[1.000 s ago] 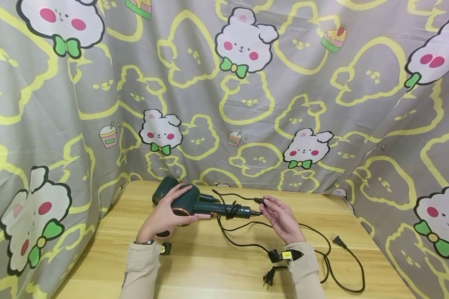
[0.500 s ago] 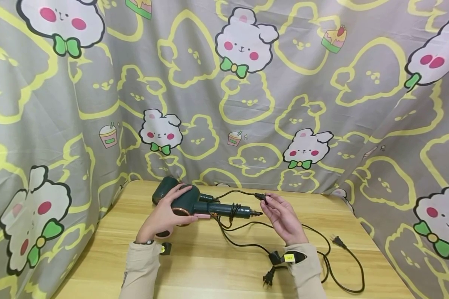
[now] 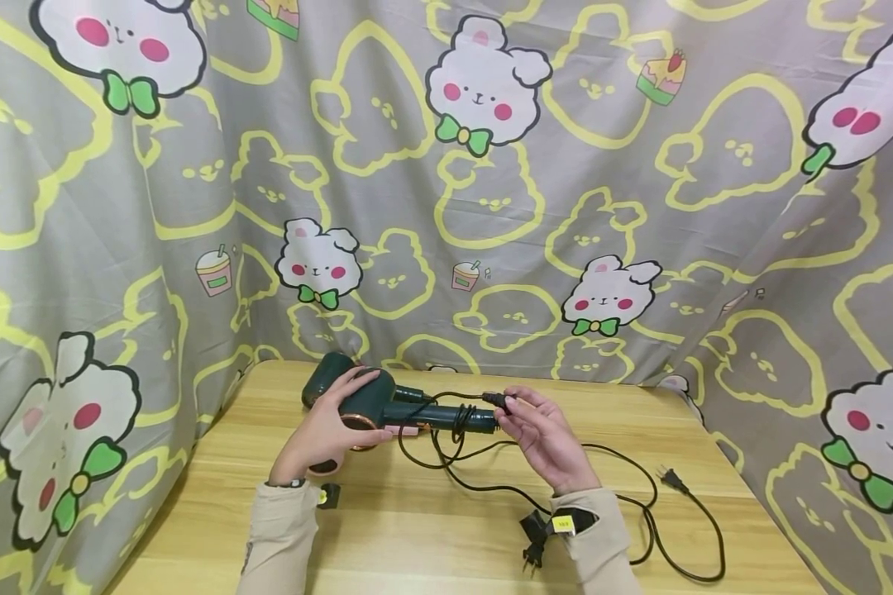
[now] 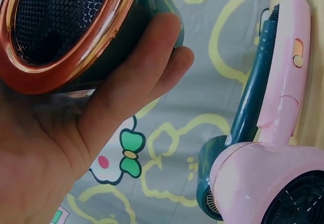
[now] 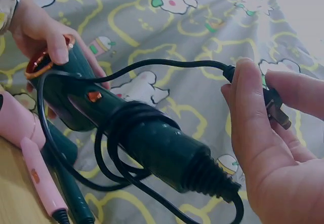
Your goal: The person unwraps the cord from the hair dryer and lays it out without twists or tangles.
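My left hand (image 3: 316, 434) grips the barrel of a dark green hair dryer (image 3: 375, 398) with a copper-coloured rim. The dryer is held above the table, its handle pointing right. Several turns of its black cord (image 5: 136, 115) wrap loosely round the handle, and a wide loop hangs in front. Between thumb and fingers of my right hand (image 3: 546, 442) is the cord's black plug (image 5: 273, 105), just past the handle's end. Below and behind the held dryer lie a pink hair dryer (image 4: 253, 178) and another dark green hair dryer (image 4: 253, 82), partly hidden in the head view.
Black cords (image 3: 651, 512) run across the right side of the wooden table (image 3: 417, 529). Two plugs lie there, one plug (image 3: 673, 479) at the right and another plug (image 3: 533, 555) near my right wrist. A patterned grey curtain (image 3: 402, 190) encloses the table's back and sides.
My right hand moved slightly right with the plug, then back left toward the handle's end. The cord near it now hangs in a wider loop before the handle. My left hand stayed put.
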`<state>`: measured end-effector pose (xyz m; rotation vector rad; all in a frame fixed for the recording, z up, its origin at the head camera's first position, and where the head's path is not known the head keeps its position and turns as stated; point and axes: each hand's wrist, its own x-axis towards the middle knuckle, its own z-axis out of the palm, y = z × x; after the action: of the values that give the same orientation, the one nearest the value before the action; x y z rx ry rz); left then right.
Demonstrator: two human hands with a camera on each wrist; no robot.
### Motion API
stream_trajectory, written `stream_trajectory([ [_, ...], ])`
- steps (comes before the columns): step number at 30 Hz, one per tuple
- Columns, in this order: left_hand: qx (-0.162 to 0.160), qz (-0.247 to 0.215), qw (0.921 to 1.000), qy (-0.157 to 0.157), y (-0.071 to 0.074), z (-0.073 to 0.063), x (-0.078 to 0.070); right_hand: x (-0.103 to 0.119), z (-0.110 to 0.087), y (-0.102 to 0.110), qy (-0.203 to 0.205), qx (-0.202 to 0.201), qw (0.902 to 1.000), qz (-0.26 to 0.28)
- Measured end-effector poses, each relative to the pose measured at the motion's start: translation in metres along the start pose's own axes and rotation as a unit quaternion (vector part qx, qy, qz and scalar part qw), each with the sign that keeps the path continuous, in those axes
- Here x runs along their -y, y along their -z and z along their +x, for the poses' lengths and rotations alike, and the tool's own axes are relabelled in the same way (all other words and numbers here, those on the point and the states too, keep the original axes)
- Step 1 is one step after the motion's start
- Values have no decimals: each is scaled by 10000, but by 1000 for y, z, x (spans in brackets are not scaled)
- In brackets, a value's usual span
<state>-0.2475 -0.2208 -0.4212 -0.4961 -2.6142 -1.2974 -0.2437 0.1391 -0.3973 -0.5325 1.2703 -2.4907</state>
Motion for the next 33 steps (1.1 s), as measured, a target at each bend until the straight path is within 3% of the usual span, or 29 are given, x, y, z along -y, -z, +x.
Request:
stream_trajectory([
  [11,-31,40,10000,22,0,1,0,-5,-4,-6,-163,887,9952,-368],
  [22,-89,59,9999,22,1,0,1,-14,-3,-16,-157,1164,9910,-642],
  [33,-94,49,9999,77,1,0,1,-18,-3,-25,-248,1465,9796,-1351],
])
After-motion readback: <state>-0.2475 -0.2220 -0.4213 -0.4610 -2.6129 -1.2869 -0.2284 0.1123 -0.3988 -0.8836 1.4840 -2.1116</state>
